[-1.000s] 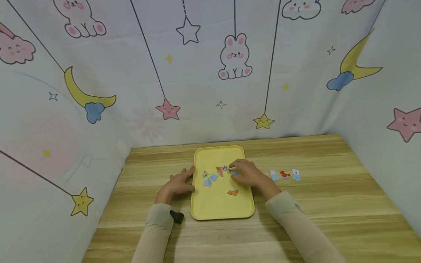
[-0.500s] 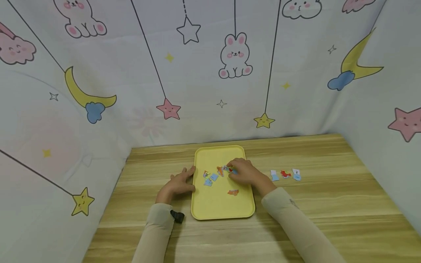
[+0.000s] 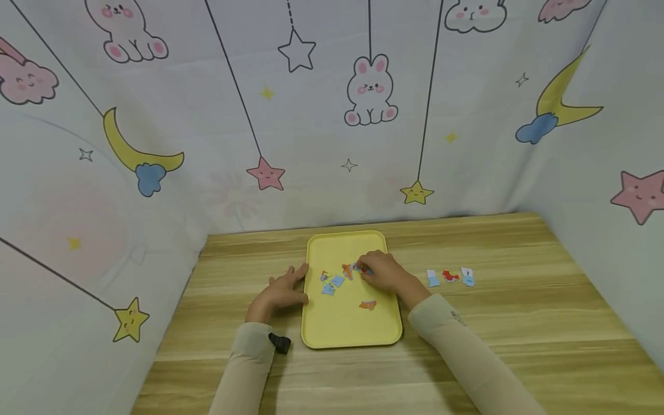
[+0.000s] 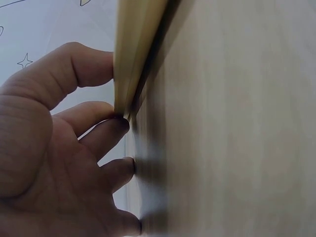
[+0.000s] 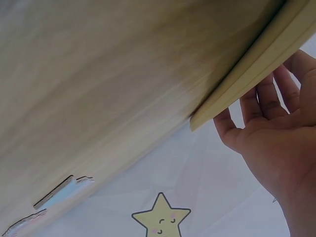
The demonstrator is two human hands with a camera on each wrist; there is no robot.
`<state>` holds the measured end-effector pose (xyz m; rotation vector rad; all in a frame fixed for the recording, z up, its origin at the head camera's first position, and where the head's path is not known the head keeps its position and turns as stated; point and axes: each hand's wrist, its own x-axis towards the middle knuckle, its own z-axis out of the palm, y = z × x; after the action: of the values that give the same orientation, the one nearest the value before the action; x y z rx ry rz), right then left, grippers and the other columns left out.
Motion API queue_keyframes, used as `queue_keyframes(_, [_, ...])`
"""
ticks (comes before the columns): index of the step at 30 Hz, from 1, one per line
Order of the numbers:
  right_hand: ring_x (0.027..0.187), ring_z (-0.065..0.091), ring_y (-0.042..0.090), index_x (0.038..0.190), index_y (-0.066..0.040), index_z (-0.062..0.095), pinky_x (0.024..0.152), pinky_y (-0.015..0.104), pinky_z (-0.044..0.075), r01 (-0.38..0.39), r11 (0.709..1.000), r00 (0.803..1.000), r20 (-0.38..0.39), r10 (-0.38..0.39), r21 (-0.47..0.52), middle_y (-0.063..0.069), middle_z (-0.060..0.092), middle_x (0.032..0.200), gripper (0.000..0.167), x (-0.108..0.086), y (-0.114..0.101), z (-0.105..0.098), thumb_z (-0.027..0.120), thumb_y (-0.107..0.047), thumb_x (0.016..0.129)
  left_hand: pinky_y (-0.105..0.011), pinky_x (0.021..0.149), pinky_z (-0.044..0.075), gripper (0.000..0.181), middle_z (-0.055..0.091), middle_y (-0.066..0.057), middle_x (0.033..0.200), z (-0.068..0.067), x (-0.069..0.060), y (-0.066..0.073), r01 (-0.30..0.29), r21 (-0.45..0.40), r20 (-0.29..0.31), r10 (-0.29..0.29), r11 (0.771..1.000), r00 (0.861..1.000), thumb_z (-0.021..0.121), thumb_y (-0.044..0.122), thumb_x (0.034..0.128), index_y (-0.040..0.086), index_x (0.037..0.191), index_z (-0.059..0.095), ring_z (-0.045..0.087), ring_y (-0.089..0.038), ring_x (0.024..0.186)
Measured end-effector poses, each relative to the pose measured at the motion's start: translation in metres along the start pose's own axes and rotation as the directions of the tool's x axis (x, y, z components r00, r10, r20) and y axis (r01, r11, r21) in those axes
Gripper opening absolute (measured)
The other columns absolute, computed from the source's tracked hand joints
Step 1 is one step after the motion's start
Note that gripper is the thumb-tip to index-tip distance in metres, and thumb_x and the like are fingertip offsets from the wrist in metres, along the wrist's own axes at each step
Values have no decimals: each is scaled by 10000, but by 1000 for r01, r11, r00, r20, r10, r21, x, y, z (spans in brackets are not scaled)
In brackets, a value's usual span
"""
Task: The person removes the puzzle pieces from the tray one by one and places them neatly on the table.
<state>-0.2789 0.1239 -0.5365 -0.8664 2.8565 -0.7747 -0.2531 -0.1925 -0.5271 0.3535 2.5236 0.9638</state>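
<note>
A yellow tray lies on the wooden table, with several small printed puzzle pieces on it. My left hand rests at the tray's left edge. In the left wrist view its thumb touches the rim, the fingers loosely spread below. Over the tray's right half, my right hand curls thumb and fingers together on a red and blue puzzle piece, mostly covered. An orange piece lies just left of it. In the right wrist view the tray's rim hides the fingertips.
Light blue pieces lie on the tray's left part, and another orange piece nearer the front. Right of the tray, a row of three pieces includes a red one. A patterned cloth stands behind the table.
My right hand has moved slightly left, and its thumb and fingers have closed over the red and blue piece. The left hand has stayed at the tray's edge.
</note>
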Motion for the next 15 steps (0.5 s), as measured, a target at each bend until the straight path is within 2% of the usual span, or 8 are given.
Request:
queue_keyframes(3, [1045,656,297,1125,-78,767,869,517,475,-1,1000,1000,-5,1,-5,19,716,972,157,1,-1,1,737,-83,971,-742,1185,-137,995,257,-161,1713,0,0,0,-7,2,-2,7,1000,1000,777,157,813,82,1672,279,67,-394,1614])
queue_keyframes(9, [1079,662,320,1115,-71,767,902,542,491,4,1000,1000,-10,-4,-7,20,727,976,148,0,-3,2,721,-66,974,-750,1183,-128,1001,257,-164,1713,0,0,0,-9,4,2,9,1000,1000,777,161,812,88,1675,274,77,-397,1612])
queue_keyframes(15, [1074,661,315,1115,-62,761,897,519,499,4,1000,1000,-18,-4,-1,16,716,975,146,-2,-3,1,709,-66,978,-759,1181,-118,989,280,-159,1707,0,1,-2,-17,5,-5,17,1000,1000,780,151,808,71,1666,293,93,-399,1610])
